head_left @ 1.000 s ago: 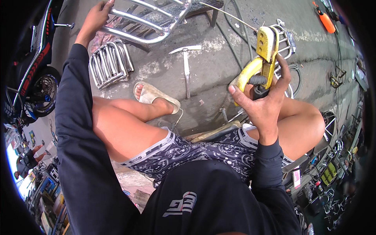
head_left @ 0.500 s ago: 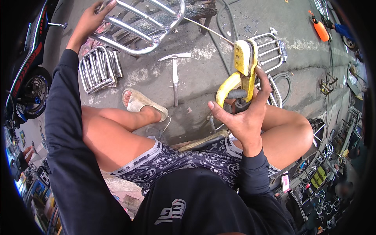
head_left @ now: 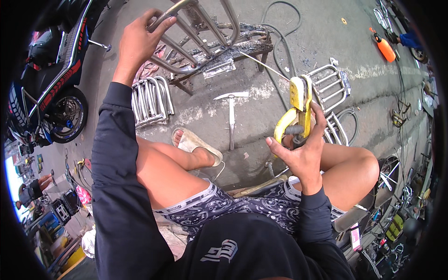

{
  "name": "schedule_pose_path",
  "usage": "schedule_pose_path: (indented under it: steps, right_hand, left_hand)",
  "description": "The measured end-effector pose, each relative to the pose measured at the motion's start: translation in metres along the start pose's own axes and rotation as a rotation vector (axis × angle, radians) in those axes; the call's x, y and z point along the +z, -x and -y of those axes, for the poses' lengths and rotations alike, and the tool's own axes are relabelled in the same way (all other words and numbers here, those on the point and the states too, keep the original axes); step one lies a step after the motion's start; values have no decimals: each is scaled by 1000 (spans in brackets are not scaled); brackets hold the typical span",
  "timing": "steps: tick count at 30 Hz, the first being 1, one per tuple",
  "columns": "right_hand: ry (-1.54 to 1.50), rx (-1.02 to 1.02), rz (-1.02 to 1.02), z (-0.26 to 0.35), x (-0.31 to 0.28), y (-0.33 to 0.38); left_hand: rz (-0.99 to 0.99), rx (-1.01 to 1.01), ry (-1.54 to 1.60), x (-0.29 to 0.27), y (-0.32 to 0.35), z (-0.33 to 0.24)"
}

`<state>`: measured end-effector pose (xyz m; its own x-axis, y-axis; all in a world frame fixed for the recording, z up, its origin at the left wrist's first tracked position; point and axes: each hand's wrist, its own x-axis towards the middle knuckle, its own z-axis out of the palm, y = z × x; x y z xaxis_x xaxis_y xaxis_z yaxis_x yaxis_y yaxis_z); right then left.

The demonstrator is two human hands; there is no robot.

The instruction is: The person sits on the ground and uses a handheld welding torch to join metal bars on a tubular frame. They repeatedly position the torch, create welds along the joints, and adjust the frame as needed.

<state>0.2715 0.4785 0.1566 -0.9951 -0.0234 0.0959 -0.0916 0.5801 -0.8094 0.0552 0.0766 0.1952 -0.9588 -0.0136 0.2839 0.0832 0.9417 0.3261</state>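
Note:
My left hand (head_left: 140,44) grips a tubular metal rack (head_left: 199,43) by its edge tube and holds it tilted above a charred low bench (head_left: 254,45). In my right hand (head_left: 303,158) is a yellow welding electrode holder (head_left: 294,95), fingers and thumb closed about its handle end. A thin welding rod (head_left: 266,66) sticks out of its jaws toward the bench, its far end near the rack's lower corner. I cannot tell whether it touches anything. On the ground between my hands lies a chipping hammer (head_left: 232,116), its head away from me.
Stacked tubular racks (head_left: 151,100) lie left of the hammer; another rack (head_left: 330,86) lies at right. A grey cable (head_left: 283,56) snakes over the ground. A motorcycle (head_left: 60,88) stands at left. An orange bottle (head_left: 385,49) is far right, near a person's blue sleeve (head_left: 410,41).
The whole view has shifted, so things appear farther right and lower. My left hand has tilted the rack to a steeper angle. The electrode holder stays in my right hand.

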Motion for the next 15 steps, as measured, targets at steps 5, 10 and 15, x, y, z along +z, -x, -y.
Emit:
schedule_pose_path:
  steps: [5, 10, 15]
  right_hand:
    - [18, 8, 0, 0, 1, 0]
    - [85, -127, -30, 1, 5, -3]
    - [11, -29, 54, 7, 13, 3]
  left_hand:
    - [46, 123, -251, -11, 5, -14]
    - [175, 23, -31, -11, -4, -29]
    - [115, 247, 210, -5, -3, -51]
